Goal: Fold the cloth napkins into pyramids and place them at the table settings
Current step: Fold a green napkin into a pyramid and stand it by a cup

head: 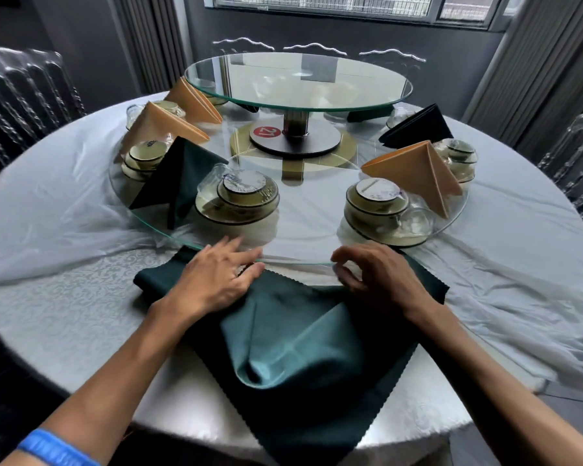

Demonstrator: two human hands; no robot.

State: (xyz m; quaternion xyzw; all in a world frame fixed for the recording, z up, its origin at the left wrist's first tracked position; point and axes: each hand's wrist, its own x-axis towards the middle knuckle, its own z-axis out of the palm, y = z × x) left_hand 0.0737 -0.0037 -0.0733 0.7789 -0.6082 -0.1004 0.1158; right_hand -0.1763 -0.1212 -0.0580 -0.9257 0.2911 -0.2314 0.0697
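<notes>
From the head camera, the landmark is the large round glass turntable (293, 230) lying on the white-clothed round table (64, 314). Five cloth pyramids are already standing on it: two tan folded napkins (169, 119) at its far left, a dark green folded napkin (179, 176) at its near left, a tan folded napkin (418, 173) at its right, and a near-black folded napkin (418, 127) behind that one. More dark cloth is showing under the raised glass tier (298, 80) at the turntable's centre, but I cannot tell what shape it has.

Just in front of the turntable's near edge, a loose dark green cloth napkin (300, 338) is lying rumpled and only partly folded. The person's left hand (219, 277) is resting on its far left part with fingers straight, holding nothing. The right hand (377, 274) is hovering at its far right corner with fingers curled; whether they are pinching the cloth I cannot tell.

I judge the job to be well along. The two stacks of wrapped green-rimmed dishes (239, 200) at the turntable's near edge are standing without a pyramid between them, so this napkin probably belongs there.
</notes>
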